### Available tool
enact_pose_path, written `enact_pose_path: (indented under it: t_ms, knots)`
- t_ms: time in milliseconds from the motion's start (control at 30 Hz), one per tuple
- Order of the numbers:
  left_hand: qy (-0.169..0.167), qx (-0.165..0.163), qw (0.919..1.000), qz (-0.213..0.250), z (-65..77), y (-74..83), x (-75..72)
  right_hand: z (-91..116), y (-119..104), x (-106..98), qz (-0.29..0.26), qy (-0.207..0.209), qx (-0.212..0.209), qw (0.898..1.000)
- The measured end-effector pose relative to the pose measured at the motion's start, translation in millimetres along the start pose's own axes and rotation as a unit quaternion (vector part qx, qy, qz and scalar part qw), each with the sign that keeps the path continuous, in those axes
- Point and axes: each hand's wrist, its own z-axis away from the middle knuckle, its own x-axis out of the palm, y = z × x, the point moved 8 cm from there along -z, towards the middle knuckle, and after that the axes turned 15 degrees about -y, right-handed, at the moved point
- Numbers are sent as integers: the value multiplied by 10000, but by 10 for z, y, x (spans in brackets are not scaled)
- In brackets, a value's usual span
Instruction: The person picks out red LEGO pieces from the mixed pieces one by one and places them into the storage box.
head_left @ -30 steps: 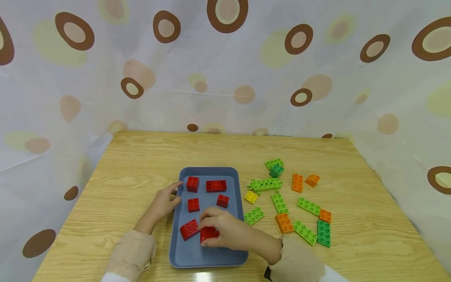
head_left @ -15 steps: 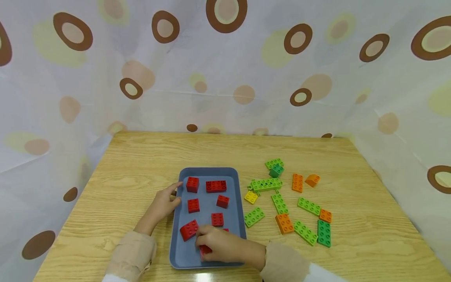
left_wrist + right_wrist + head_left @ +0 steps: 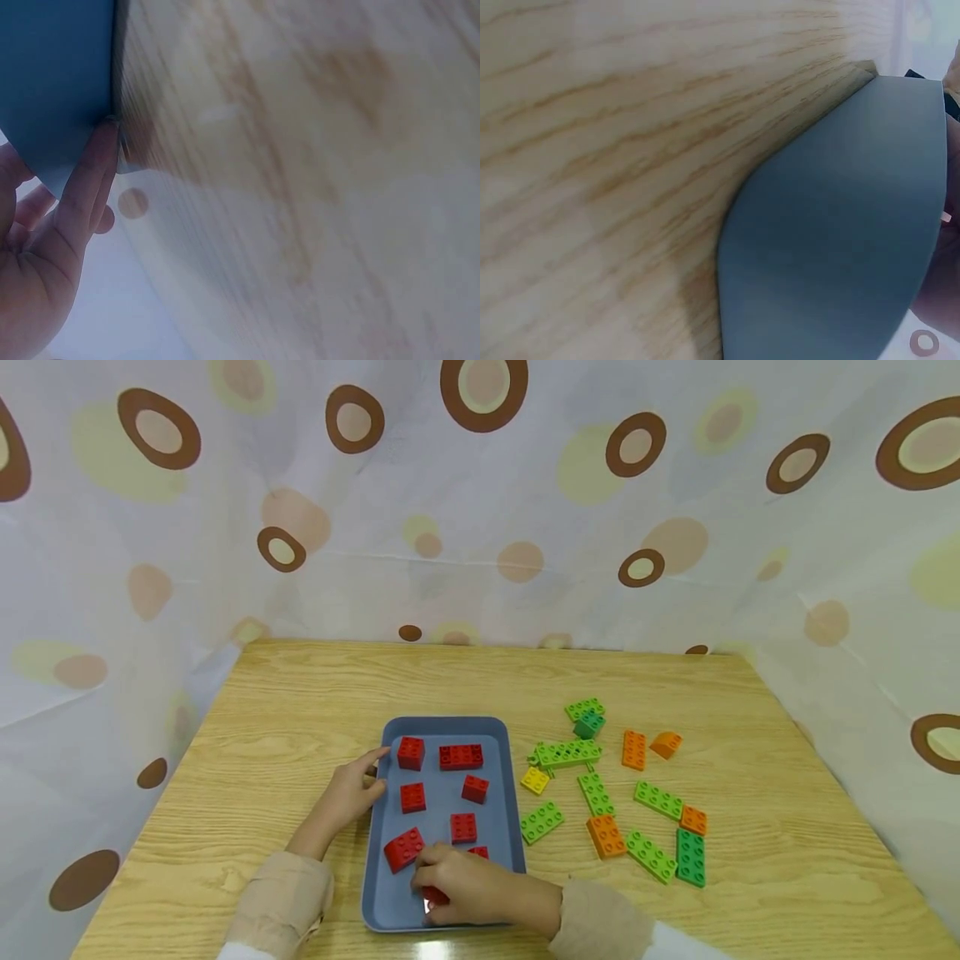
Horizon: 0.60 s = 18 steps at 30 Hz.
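Observation:
A grey-blue tray (image 3: 375, 893) lies on the table with several red toy bricks in it. My right hand (image 3: 476, 885) reaches over its near part and pinches a red brick (image 3: 433, 896), mostly hidden by the fingers. Around it lie a sloped red brick (image 3: 405, 849), a square red brick (image 3: 463, 827) and a partly covered red brick (image 3: 478, 852). My left hand (image 3: 347, 795) touches the tray's left rim with fairly straight fingers. In the left wrist view, the fingers (image 3: 88, 176) lie against the tray wall (image 3: 52, 82). The tray wall (image 3: 832, 217) hides most of the right hand in the right wrist view.
Right of the tray are loose bricks: a light green plate (image 3: 542, 822), an orange brick (image 3: 606, 836), a yellow brick (image 3: 535, 780), a dark green plate (image 3: 690, 857) and several more. A patterned cloth (image 3: 480, 510) hangs behind the wooden table (image 3: 300, 693).
My right hand has shifted toward the near edge of the tray with the red brick. Two red bricks behind it have come into view. The left hand stays at the rim.

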Motion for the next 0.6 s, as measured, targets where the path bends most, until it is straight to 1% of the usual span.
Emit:
enact_pose_path:
  t_ms: [100, 233, 367, 433, 500, 600]
  knots:
    - [13, 13, 10000, -22, -10, -9, 4, 31, 5, -18, -70, 203, -80, 9997]
    - [32, 36, 10000, -26, -22, -23, 10, 126, -3, -126, -77, 738, -181, 9971]
    - [33, 51, 10000, -50, -17, -37, 6, 306, 11, -258, -260, 1351, -161, 9904]
    - [52, 83, 9999, -111, -11, -40, -2, 429, 42, -312, -336, 1769, -155, 9835]
    - [73, 115, 9997, -191, -6, -46, -10, 569, 92, -360, -382, 2205, -108, 9746]
    - [109, 119, 9993, -346, 4, -56, -24, 788, 196, -419, -352, 2901, 17, 9563]
